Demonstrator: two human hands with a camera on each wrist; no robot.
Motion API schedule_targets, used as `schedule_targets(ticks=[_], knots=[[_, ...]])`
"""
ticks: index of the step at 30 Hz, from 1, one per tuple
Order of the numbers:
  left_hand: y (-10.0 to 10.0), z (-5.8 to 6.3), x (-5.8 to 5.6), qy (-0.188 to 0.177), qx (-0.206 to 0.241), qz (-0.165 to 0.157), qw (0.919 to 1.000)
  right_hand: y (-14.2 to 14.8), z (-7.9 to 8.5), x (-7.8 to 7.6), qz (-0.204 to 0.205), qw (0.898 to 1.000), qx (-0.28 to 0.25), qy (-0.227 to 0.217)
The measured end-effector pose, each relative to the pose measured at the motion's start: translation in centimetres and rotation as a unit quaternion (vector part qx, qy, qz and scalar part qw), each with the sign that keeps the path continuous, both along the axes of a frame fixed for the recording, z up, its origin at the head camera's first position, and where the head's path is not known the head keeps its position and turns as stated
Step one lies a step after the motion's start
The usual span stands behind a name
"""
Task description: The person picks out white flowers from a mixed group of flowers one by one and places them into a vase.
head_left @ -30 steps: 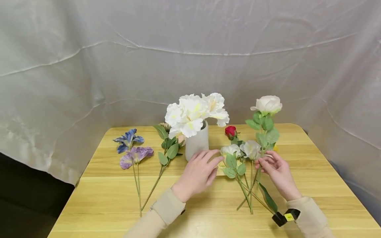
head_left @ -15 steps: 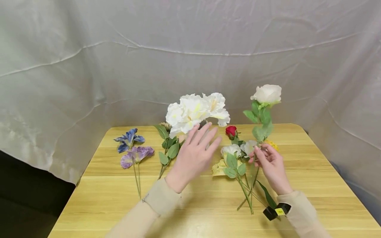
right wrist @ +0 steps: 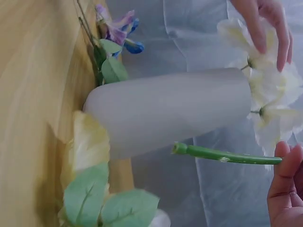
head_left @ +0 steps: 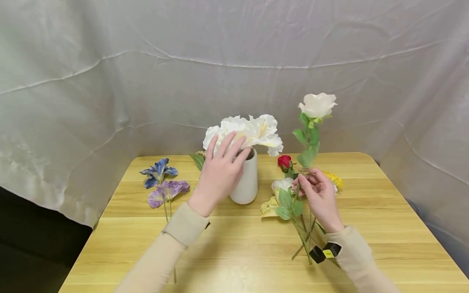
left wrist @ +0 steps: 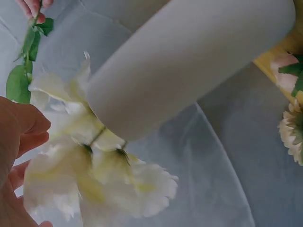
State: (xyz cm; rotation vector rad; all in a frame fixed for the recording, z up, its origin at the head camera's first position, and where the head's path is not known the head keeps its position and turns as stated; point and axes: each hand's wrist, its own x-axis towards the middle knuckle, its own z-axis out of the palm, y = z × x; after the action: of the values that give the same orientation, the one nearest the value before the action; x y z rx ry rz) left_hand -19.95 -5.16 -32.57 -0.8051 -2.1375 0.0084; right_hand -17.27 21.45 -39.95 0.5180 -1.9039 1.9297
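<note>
My right hand (head_left: 322,199) pinches the green stem (right wrist: 227,156) of a white rose (head_left: 318,106), which stands upright with its bloom above the hand. In the right wrist view the stem's cut end points down beside the white vase (head_left: 246,183), apart from it. Large white ruffled flowers (head_left: 265,132) stand in that vase. In front of them, my left hand (head_left: 220,175) has its fingers spread and relaxed, near the petals and the vase's mouth. Whether the fingers touch the petals I cannot tell.
On the wooden table (head_left: 238,252), a blue flower (head_left: 159,173) and a purple flower (head_left: 170,191) lie at left. A red rose (head_left: 284,162), a pale yellow flower (head_left: 269,207) and a yellow flower (head_left: 333,179) lie at right, stems crossing. Grey cloth (head_left: 234,81) hangs behind.
My right hand has lifted the white rose up and moved it left, toward the vase. My left hand has risen from the vase's side to the white flowers, shifting left.
</note>
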Motion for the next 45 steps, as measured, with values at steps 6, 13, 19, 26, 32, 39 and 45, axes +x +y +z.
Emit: schedule_targets(ticks=[6,13,19,26,32,39,45], knots=[[-1.4,0.1,-1.0,-0.024,0.035,-0.022,0.9989,-1.3,1.0,-0.5,0.016,1.0,-0.023,0.009],[-2.2,0.0,-1.8,-0.033,0.059,-0.037,0.997,-3.3,2.6,-1.2,0.021,0.998,-0.048,0.017],[-2.5,-0.1,-2.0,-0.047,0.067,-0.038,0.9959,-4.8,4.0,-2.0,0.01,0.997,-0.059,0.042],[-2.8,-0.2,-2.2,-0.06,0.07,-0.035,0.9952,-6.5,5.7,-2.8,-0.003,0.992,-0.089,0.09],[-2.8,-0.3,-2.3,-0.057,0.07,-0.037,0.9952,-7.5,7.0,-3.7,-0.033,0.983,-0.115,0.137],[-2.8,-0.3,-2.2,-0.055,0.07,-0.038,0.9953,-8.3,7.8,-4.7,-0.059,0.972,-0.143,0.175],[-2.8,-0.2,-2.2,-0.053,0.07,-0.039,0.9954,-8.8,7.6,-5.6,-0.068,0.972,-0.145,0.174]])
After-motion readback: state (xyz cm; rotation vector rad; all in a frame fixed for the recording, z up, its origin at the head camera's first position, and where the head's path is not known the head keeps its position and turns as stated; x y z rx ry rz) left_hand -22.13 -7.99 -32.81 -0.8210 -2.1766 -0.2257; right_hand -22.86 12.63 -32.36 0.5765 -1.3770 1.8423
